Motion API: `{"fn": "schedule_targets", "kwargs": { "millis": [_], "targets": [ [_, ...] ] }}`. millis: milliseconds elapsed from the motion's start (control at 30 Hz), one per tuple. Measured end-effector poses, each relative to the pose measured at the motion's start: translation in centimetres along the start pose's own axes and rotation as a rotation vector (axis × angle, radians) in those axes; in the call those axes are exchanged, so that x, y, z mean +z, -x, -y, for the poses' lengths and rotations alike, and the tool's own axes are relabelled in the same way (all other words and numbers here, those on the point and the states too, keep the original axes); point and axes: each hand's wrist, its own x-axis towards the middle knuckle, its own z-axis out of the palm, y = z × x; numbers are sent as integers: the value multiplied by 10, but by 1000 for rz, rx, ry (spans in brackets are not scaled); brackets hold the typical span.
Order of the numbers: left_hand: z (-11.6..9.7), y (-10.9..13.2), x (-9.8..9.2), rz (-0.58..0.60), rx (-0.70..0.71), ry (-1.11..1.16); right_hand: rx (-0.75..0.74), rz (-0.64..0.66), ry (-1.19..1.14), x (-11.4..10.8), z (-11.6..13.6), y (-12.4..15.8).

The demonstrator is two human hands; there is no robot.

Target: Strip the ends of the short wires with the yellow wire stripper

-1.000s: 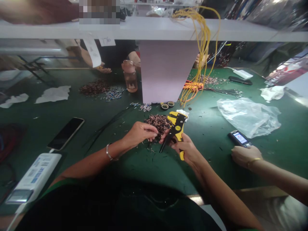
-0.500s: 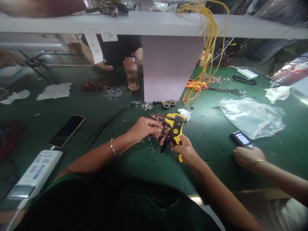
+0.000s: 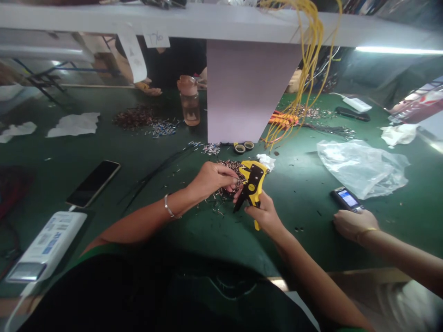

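My right hand [image 3: 266,213] is wrapped round the handles of a yellow and black wire stripper [image 3: 254,180], its jaws pointing up and to the left. My left hand [image 3: 216,179] is closed in a pinch right by the stripper's jaws. Whatever sits between its fingertips is too small to make out. Behind and beneath my fingers lies a pile of short dark pieces with coppery glints [image 3: 228,166], partly hidden by my left hand and the stripper. Loose dark scraps [image 3: 217,208] are scattered in front of it.
A phone [image 3: 94,183] and a white power strip [image 3: 48,246] lie at left. Black tape rolls [image 3: 239,148] and a bottle [image 3: 189,103] stand farther back. Yellow wires [image 3: 309,55] hang from the shelf [image 3: 187,23]. At right, another person's hand [image 3: 355,223] holds a small device [image 3: 347,199] near a plastic bag [image 3: 367,168].
My left hand has moved slightly right, bringing its pinched fingertips up to the stripper's jaws. The right hand still grips the stripper. The view has tilted down a little.
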Motion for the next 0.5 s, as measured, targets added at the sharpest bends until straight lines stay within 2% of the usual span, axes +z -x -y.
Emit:
{"fn": "schedule_targets", "kwargs": {
  "millis": [233, 500],
  "targets": [
    [-7, 2, 8, -66, 34, -163, -41, -16, 70, -2, -1, 1],
    [-8, 4, 19, -71, 39, -177, -75, -78, 168, -2, -5, 0]
  ]
}}
